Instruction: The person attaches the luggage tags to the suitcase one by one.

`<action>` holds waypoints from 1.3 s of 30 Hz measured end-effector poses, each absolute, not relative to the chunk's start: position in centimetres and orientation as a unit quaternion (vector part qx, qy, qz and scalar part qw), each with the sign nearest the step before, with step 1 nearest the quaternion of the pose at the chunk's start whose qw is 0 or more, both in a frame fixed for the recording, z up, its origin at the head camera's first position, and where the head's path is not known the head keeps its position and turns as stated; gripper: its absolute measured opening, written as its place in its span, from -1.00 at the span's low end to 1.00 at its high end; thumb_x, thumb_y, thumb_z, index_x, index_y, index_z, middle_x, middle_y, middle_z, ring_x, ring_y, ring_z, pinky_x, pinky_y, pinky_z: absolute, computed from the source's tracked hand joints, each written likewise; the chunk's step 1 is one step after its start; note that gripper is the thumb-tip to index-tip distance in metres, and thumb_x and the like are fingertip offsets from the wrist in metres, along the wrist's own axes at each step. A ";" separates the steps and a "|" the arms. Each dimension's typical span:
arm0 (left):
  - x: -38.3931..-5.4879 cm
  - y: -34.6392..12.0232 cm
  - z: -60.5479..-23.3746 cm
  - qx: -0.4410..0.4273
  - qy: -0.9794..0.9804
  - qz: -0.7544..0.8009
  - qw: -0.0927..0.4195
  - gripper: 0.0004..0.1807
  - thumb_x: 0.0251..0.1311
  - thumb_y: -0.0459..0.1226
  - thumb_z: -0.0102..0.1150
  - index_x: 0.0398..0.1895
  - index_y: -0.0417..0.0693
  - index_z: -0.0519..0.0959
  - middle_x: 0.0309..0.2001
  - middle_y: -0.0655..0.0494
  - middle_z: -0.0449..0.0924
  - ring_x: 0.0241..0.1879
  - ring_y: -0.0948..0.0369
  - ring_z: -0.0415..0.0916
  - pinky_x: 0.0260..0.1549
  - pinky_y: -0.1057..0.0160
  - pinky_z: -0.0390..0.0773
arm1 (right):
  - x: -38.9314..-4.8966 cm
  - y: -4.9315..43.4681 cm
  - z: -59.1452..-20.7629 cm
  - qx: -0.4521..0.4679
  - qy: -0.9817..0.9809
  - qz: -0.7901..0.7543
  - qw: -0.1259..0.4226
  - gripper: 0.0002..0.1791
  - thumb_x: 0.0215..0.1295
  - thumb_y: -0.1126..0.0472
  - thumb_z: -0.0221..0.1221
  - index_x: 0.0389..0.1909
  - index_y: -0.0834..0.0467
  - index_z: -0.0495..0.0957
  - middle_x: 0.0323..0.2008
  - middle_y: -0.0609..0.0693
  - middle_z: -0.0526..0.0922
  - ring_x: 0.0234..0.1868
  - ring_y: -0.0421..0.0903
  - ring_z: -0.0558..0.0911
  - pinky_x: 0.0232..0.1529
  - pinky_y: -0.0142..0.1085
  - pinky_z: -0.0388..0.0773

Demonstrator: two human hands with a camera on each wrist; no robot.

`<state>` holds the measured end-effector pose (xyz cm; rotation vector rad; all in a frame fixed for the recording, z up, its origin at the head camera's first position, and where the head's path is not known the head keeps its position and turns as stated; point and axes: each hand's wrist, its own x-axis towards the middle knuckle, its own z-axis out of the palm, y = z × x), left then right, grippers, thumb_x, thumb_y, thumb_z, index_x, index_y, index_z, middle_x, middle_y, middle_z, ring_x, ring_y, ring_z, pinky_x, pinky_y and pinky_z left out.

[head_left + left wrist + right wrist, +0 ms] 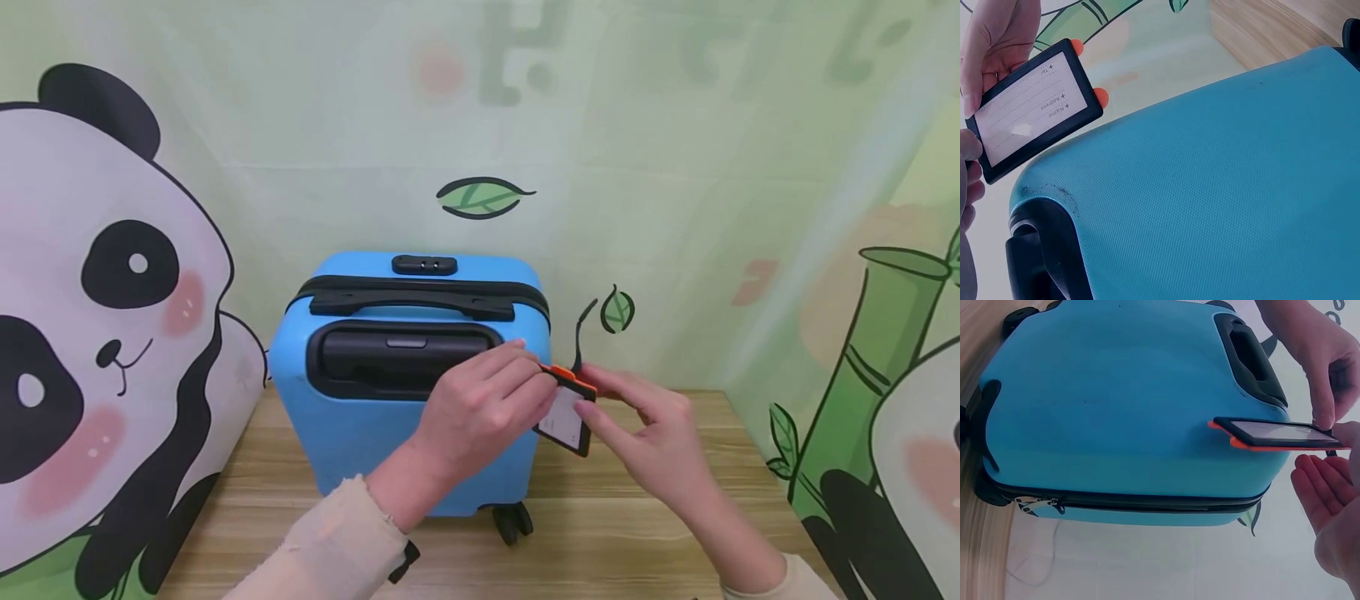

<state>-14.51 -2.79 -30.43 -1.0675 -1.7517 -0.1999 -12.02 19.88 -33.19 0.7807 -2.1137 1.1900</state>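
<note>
Pinching a tag (561, 421) in 2 hands, in front of a blue suitcase (397, 458), near its right side.
Gripping near 1 corner with the left hand (480, 404), and at another with the right hand (656, 433), thumb in front, fingers behind. Showing a white card (1032, 109) with 3 words: Name, Address, Tel. Around it, a black rim; on top, a black strap (578, 337). Under the suitcase, a wood table (637, 508).

- White card (1027, 111) of black-framed tag (1044, 141), just beside blue suitcase (1210, 175): reads "Name", "Address", "Tel"; upside down in left wrist view.
- Same card: small plus-like sign precedes each word.
</note>
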 end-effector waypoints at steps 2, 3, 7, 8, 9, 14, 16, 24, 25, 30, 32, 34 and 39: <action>-14.5 -2.8 -30.4 -0.444 -0.728 -0.079 0.516 -0.88 0.19 -0.26 0.58 -0.28 -0.05 0.80 -0.28 0.15 0.80 -0.17 0.26 0.76 0.22 0.21 0.64 | -12.1 19.7 -33.2 0.294 -0.789 0.458 0.285 -0.47 0.15 0.59 0.44 0.18 0.28 0.73 0.01 0.12 0.83 -0.03 -0.25 0.78 0.02 -0.49 0.69; -14.5 -2.8 -30.4 -0.444 -0.727 -0.078 0.517 -0.89 0.20 -0.27 0.58 -0.29 -0.05 0.80 -0.28 0.15 0.80 -0.17 0.26 0.76 0.22 0.21 0.64 | -12.1 19.7 -33.2 0.297 -0.786 0.463 0.283 -0.47 0.15 0.60 0.43 0.19 0.29 0.72 0.01 0.14 0.83 -0.02 -0.26 0.78 0.02 -0.48 0.69; -14.5 -2.8 -30.6 -0.446 -0.722 -0.077 0.524 -0.91 0.21 -0.28 0.56 -0.32 -0.04 0.79 -0.30 0.15 0.80 -0.17 0.26 0.75 0.22 0.22 0.64 | -12.4 19.6 -33.4 0.316 -0.769 0.474 0.291 -0.50 0.19 0.64 0.37 0.18 0.34 0.71 0.00 0.21 0.82 -0.03 -0.29 0.79 -0.03 -0.50 0.70; -14.5 -2.8 -30.6 -0.447 -0.720 -0.080 0.525 -0.91 0.21 -0.28 0.56 -0.33 -0.04 0.78 -0.30 0.15 0.80 -0.17 0.26 0.75 0.22 0.22 0.64 | -12.5 19.5 -33.5 0.321 -0.764 0.477 0.293 -0.50 0.20 0.65 0.36 0.18 0.35 0.71 0.00 0.22 0.81 -0.02 -0.30 0.79 -0.04 -0.51 0.70; -14.5 -2.8 -30.6 -0.447 -0.720 -0.084 0.524 -0.91 0.21 -0.27 0.57 -0.33 -0.04 0.79 -0.30 0.15 0.80 -0.17 0.26 0.75 0.22 0.21 0.64 | -12.6 19.5 -33.6 0.329 -0.757 0.481 0.296 -0.50 0.20 0.67 0.34 0.18 0.37 0.70 0.00 0.24 0.80 -0.01 -0.30 0.79 -0.05 -0.50 0.70; -14.5 -3.2 -30.8 -0.445 -0.722 -0.093 0.522 -0.82 0.15 -0.19 0.64 -0.30 -0.03 0.80 -0.27 0.15 0.81 -0.17 0.25 0.76 0.23 0.21 0.64 | -12.8 19.5 -33.8 0.334 -0.737 0.509 0.294 -0.53 0.22 0.69 0.29 0.16 0.41 0.70 0.06 0.06 0.80 -0.12 -0.34 0.76 -0.29 -0.58 0.63; -14.6 -3.4 -30.8 -0.442 -0.724 -0.096 0.521 -0.77 0.12 -0.15 0.66 -0.28 -0.03 0.80 -0.26 0.14 0.81 -0.16 0.24 0.77 0.23 0.21 0.63 | -12.8 19.5 -33.8 0.320 -0.733 0.531 0.281 -0.58 0.26 0.69 0.27 0.13 0.42 0.71 0.04 -0.06 0.81 -0.32 -0.33 0.68 -0.49 -0.52 0.50; -14.7 -4.0 -31.0 -0.441 -0.722 -0.126 0.517 -0.70 0.08 -0.14 0.69 -0.25 -0.07 0.76 -0.22 0.11 0.81 -0.09 0.19 0.77 0.23 0.20 0.64 | -12.3 19.5 -33.5 0.225 -0.760 0.571 0.216 -0.70 0.48 0.50 0.21 0.16 0.35 0.71 -0.10 -0.16 0.83 -0.43 -0.18 0.64 -0.50 -0.42 0.54; -14.7 -4.2 -31.0 -0.439 -0.723 -0.135 0.515 -0.68 0.06 -0.15 0.70 -0.24 -0.08 0.75 -0.21 0.10 0.81 -0.08 0.18 0.77 0.22 0.21 0.65 | -12.2 19.6 -33.5 0.215 -0.763 0.572 0.209 -0.70 0.51 0.47 0.21 0.17 0.33 0.72 -0.11 -0.17 0.83 -0.39 -0.16 0.67 -0.45 -0.42 0.59; -14.5 -5.0 -30.9 -0.417 -0.752 -0.214 0.464 -0.57 0.00 -0.14 0.74 -0.10 -0.09 0.77 -0.09 0.07 0.80 -0.03 0.16 0.76 0.13 0.23 0.71 | -12.1 19.7 -33.1 0.172 -0.771 0.589 0.170 -0.71 0.56 0.36 0.21 0.19 0.33 0.70 -0.11 -0.22 0.82 -0.27 -0.17 0.74 -0.20 -0.43 0.72; -14.4 -5.2 -30.8 -0.402 -0.768 -0.242 0.436 -0.53 0.01 -0.12 0.74 -0.03 -0.08 0.78 -0.05 0.06 0.79 0.01 0.15 0.75 0.10 0.23 0.72 | -12.1 19.6 -32.9 0.165 -0.765 0.603 0.153 -0.70 0.56 0.35 0.21 0.20 0.35 0.69 -0.10 -0.19 0.83 -0.22 -0.16 0.75 -0.11 -0.40 0.74; -14.3 -5.4 -30.7 -0.390 -0.780 -0.261 0.413 -0.49 0.02 -0.10 0.73 0.02 -0.07 0.78 -0.01 0.05 0.79 0.04 0.15 0.73 0.07 0.24 0.73 | -12.1 19.5 -32.8 0.165 -0.761 0.611 0.142 -0.70 0.57 0.34 0.21 0.19 0.37 0.68 -0.11 -0.16 0.83 -0.20 -0.16 0.75 -0.08 -0.40 0.73; -14.3 -5.5 -30.5 -0.381 -0.790 -0.283 0.388 -0.47 0.02 -0.12 0.73 0.07 -0.06 0.78 0.03 0.05 0.79 0.08 0.15 0.72 0.08 0.23 0.73 | -12.4 19.0 -32.5 0.182 -0.758 0.613 0.126 -0.70 0.58 0.33 0.20 0.19 0.36 0.68 -0.10 -0.13 0.84 -0.19 -0.17 0.75 -0.10 -0.41 0.71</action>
